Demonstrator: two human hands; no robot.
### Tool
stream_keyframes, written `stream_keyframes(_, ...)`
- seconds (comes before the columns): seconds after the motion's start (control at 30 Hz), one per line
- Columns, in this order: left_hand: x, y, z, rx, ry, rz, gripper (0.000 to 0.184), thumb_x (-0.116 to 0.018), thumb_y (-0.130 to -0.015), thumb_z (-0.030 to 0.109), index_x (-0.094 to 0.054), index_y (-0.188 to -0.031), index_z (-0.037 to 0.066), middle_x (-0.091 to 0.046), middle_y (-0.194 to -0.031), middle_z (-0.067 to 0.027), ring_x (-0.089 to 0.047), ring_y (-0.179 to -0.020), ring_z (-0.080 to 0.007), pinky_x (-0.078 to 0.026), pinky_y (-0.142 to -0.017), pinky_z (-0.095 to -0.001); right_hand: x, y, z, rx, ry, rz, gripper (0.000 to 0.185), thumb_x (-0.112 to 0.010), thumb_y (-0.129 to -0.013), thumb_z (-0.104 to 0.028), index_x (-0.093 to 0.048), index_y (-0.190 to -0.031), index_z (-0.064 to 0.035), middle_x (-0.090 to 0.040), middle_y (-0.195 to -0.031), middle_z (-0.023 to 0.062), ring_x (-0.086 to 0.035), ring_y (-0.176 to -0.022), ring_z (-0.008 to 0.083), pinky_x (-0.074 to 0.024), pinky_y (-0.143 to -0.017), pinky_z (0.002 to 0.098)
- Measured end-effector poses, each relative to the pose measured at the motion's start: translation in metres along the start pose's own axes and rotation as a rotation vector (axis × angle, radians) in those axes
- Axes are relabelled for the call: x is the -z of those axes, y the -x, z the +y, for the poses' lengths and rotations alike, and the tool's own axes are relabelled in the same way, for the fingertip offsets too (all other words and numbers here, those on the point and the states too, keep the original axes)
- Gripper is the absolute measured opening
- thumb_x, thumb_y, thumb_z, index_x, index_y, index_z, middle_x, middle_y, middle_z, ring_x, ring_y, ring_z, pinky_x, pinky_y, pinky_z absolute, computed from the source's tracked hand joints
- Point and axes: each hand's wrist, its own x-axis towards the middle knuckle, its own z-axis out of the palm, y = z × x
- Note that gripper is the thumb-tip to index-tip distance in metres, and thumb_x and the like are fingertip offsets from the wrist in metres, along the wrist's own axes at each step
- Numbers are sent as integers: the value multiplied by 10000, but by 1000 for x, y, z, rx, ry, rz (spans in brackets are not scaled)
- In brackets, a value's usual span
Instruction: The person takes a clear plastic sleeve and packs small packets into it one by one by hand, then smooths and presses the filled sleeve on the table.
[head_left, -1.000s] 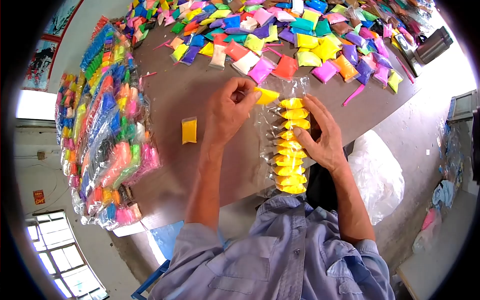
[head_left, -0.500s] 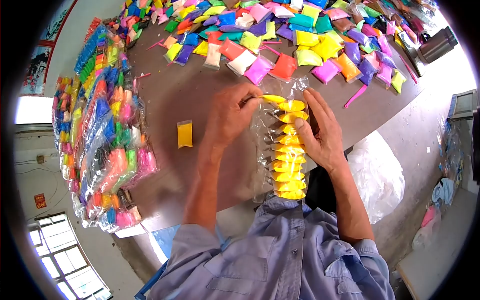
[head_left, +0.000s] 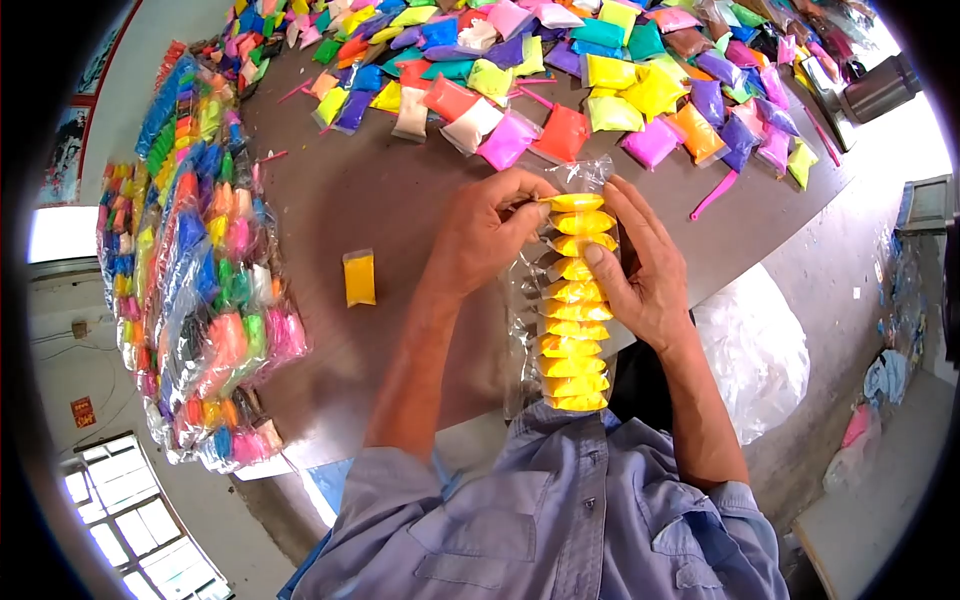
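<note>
A column of several yellow packets (head_left: 575, 329) lies in a clear plastic bag (head_left: 521, 360) at the table's near edge. My left hand (head_left: 500, 225) pinches the left end of a yellow packet (head_left: 577, 202) at the top of that column. Along the column's right side rests my right hand (head_left: 645, 262), its fingers stretched upward and its thumb on the packets. One more yellow packet (head_left: 359, 278) lies flat on the table, left of my left forearm.
Many coloured packets (head_left: 510, 139) cover the far side of the brown table (head_left: 310, 200). Bagged packets (head_left: 215, 290) are stacked at the left. A pink tool (head_left: 712, 195) lies at the right, near a dark metal cylinder (head_left: 880, 90). A white plastic bag (head_left: 752, 350) is beyond the right edge.
My left hand has moved right with the yellow packet, which now sits above the top of the column. My right hand stays beside the column.
</note>
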Motion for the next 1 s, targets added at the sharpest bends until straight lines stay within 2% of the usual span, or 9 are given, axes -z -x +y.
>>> stream_keyframes(0.03, -1, 0, -1, 29, 81, -65, 202, -646, -1031, -4, -713, -1221, -5, -791, -1049, -42, -697, -886, -65, -552, -730, -246, 0, 0, 1, -6, -31, 8, 587, -784, -980, -313, -633, -1473, -33, -606, -1551, 194, -632, -1369, 386, -519, -1113, 439)
stream_keyframes(0.17, -8, -2, 1, 63, -5, -51, 196, -663, -1010, -13, -739, -1190, -2, -803, -1071, -55, -705, -891, -70, -557, -728, -268, -2, 0, 2, 6, -50, 18, 611, -811, -957, -286, -627, -1481, -32, -607, -1553, 192, -638, -1363, 382, -522, -1111, 435)
stream_keyframes(0.33, -13, -6, 1, -175, -229, 76, 179, -721, -943, -9, -784, -1110, 4, -792, -1012, -90, -736, -852, -143, -574, -746, -312, -2, 0, 4, 50, -13, 1, 614, -844, -918, -232, -648, -1467, -39, -614, -1549, 186, -635, -1369, 377, -518, -1119, 434)
stream_keyframes(0.53, -19, 1, 2, -213, -271, 96, 170, -742, -931, -5, -791, -1093, 9, -784, -988, -103, -752, -872, -201, -587, -767, -332, -7, 3, 5, 18, -63, 41, 573, -830, -914, -187, -668, -1444, -39, -622, -1537, 192, -622, -1386, 363, -514, -1124, 429)
stream_keyframes(0.6, -15, 7, 4, -307, -296, 141, 204, -752, -933, 12, -779, -1136, 8, -778, -1013, -113, -751, -884, -206, -595, -782, -335, -9, 2, 4, 19, -88, 48, 563, -826, -918, -185, -671, -1438, -37, -624, -1534, 194, -633, -1370, 369, -519, -1119, 428)
stream_keyframes(0.73, 9, 40, 12, -129, -284, 255, 278, -766, -957, 69, -751, -1232, 35, -770, -1104, -126, -765, -931, -228, -608, -792, -360, -5, 1, 2, 73, -4, 57, 556, -820, -917, -191, -675, -1434, -46, -627, -1532, 186, -660, -1333, 369, -537, -1094, 423)
stream_keyframes(0.8, 41, 64, -6, -63, -416, 451, 242, -751, -982, 137, -736, -1207, 51, -751, -1147, -152, -759, -934, -320, -604, -817, -422, -4, 1, 0, 42, 0, 46, 549, -811, -922, -211, -678, -1433, -61, -628, -1534, 175, -662, -1334, 358, -536, -1093, 418)
stream_keyframes(0.93, 118, 119, -56, 142, -1106, 615, 303, -816, -937, 230, -744, -1188, 76, -751, -1118, -154, -746, -943, -359, -600, -814, -419, -4, 2, 1, 54, 16, 57, 544, -802, -930, -236, -680, -1434, -69, -629, -1537, 164, -661, -1338, 353, -534, -1093, 414)
stream_keyframes(1.0, 132, 138, -62, 217, -994, 594, 321, -829, -924, 226, -742, -1187, 63, -749, -1101, -141, -746, -945, -322, -597, -813, -404, -5, 3, 1, 54, 16, 62, 542, -797, -935, -249, -680, -1432, -67, -630, -1537, 160, -660, -1341, 350, -533, -1094, 412)
